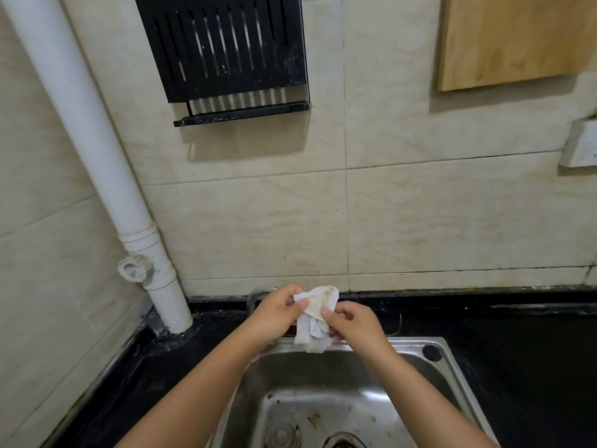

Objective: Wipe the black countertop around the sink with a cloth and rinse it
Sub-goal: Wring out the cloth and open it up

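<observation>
A stained white cloth hangs bunched between both hands over the back rim of the steel sink. My left hand pinches its upper left edge. My right hand grips it from the right side. The lower end of the cloth dangles just above the basin. The black countertop runs along the wall on both sides of the sink. A metal tap peeks out behind my left hand, mostly hidden.
A white drain pipe comes down the left corner to the counter. A black slatted rack and a wooden board hang on the tiled wall. Bits of debris lie in the sink basin near the drain.
</observation>
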Demonstrator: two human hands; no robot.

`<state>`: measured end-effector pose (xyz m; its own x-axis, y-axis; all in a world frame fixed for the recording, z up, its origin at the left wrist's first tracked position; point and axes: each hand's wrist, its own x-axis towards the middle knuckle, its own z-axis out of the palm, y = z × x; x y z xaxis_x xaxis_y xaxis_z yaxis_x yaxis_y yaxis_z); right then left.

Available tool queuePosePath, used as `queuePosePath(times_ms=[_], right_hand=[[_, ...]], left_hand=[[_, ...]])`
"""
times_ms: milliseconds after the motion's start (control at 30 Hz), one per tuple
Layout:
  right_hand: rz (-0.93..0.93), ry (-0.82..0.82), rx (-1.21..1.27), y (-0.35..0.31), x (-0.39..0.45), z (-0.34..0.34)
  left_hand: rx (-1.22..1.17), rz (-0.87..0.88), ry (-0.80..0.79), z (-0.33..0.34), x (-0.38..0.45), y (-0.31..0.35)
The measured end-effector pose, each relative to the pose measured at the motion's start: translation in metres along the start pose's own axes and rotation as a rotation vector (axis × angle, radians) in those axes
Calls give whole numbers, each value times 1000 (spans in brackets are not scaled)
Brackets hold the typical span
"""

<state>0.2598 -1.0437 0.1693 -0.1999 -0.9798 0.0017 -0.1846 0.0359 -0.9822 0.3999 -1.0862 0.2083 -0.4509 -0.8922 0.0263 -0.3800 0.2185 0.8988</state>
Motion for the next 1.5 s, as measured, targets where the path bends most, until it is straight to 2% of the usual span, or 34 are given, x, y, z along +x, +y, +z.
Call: queuePosePath(times_ms=[100,233,400,533,600,700,867,1033,1167,1233,1333,1400,1500], right_hand=[[-33,69,51,-12,2,0],[-53,-21,141,-20,2,-13],[15,-94,284,-24,1,-57],[32,-168,240,-31,1,-86],[45,-130,328,-32,3,-85],[104,-67,381,-34,3,-71],[177,-1,213,-34,2,-65],[186,-148,-32,-46,-4,-68],[106,-181,-137,-52,-4,-69],[60,-207,-72,-53,-2,-76],[52,-333,98,-56,-2,-83],[41,-405,163,-56,-2,-84],[6,-427,228,-57,-3,-85]], left_hand=[[82,31,33,4,0,6],[63,95,129,8,2,8],[-242,63,0,-8,2,9],[-160,36,-120,-16,1,12],[-148,23,-53,-10,3,16],[-308,-45,42,9,5,23],[-454,-199,-38,30,-2,12],[-241,-109,-171,43,-16,-7],[-129,-30,-83,47,-15,-8],[-127,-25,-152,39,-13,-5],[10,72,-326,31,-12,1],[104,118,-337,30,-8,4],[187,143,-299,30,-5,11]])
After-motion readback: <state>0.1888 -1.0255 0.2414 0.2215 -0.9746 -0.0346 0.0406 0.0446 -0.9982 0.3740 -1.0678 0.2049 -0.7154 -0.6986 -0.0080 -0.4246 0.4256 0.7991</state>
